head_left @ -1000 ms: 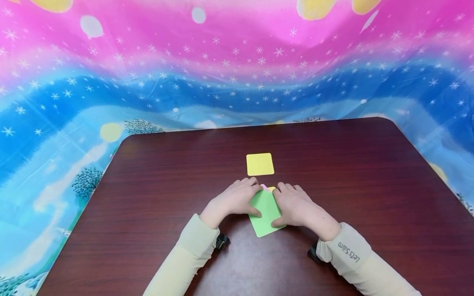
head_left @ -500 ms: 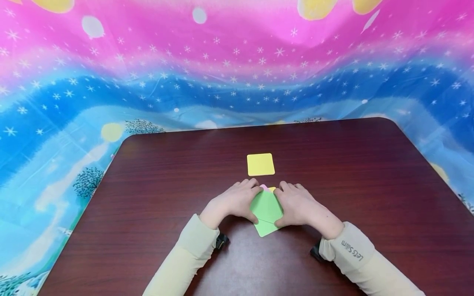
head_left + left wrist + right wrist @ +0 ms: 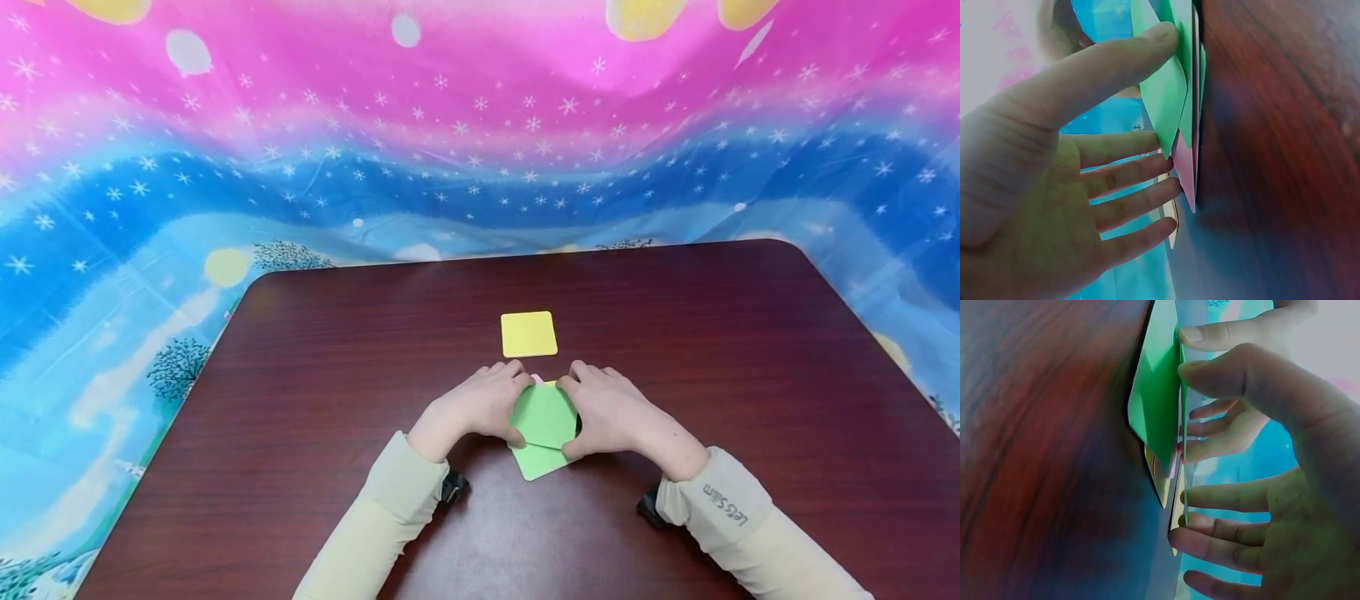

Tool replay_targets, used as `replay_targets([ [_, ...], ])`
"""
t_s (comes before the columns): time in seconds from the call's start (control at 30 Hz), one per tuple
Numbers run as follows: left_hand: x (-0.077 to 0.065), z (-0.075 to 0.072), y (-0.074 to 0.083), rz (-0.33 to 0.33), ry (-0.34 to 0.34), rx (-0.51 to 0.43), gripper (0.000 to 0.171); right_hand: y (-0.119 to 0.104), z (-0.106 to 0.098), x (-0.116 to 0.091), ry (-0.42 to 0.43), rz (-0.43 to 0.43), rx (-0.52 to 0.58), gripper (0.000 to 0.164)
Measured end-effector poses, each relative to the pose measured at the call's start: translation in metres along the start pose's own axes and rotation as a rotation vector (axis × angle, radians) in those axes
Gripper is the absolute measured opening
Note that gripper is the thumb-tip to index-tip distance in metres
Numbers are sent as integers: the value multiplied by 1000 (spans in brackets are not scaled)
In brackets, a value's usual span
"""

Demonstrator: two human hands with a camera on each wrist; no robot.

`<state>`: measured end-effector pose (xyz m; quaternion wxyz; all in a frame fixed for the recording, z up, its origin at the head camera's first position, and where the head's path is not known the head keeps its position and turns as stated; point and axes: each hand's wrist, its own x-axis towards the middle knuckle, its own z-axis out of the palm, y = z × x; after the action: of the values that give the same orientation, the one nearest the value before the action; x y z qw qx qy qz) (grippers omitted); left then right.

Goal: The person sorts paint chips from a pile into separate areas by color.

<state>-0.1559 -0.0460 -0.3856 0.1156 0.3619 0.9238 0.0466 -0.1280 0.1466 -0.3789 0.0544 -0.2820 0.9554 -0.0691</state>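
Both hands hold a green square card with rounded corners, at the middle of the table's near part. My left hand has its thumb at the card's near left corner and its fingertips along the far left edge. On the opposite side, my right hand grips it likewise with thumb and fingers. Under it lies a second green card, turned at an angle so a corner points toward me. A pink card shows below in the left wrist view. The right wrist view also shows a yellow card low in the pile.
A separate yellow card lies flat just beyond the hands. The dark brown wooden table has a printed cloth hanging behind it. A black wrist device sits under the left cuff.
The top green card has turned relative to the green one beneath, whose near corner now shows apart from it. My right hand has shifted slightly right; both thumbs moved to the top card's near corners.
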Motion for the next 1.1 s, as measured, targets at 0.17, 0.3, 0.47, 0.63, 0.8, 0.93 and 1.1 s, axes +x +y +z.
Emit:
replay_targets([
  [0.17,3,-3,2,6,-3,10,72,6,-1,-1,23,-4,19,68],
  [0.3,8,-5,4,17,9,13,71,12,-1,-2,36,-2,37,67],
  [0.47,15,-6,5,31,43,13,71,20,-3,-3,54,4,34,68],
  [0.63,24,-6,6,27,62,6,70,29,-6,-3,42,20,31,72],
  [0.8,33,-6,8,13,67,6,70,38,-8,0,15,32,33,72],
  [0.93,39,-5,9,-1,76,36,71,46,-9,3,1,44,40,72],
  [1.1,47,-5,11,-11,86,77,73,55,-9,6,0,43,16,74],
])
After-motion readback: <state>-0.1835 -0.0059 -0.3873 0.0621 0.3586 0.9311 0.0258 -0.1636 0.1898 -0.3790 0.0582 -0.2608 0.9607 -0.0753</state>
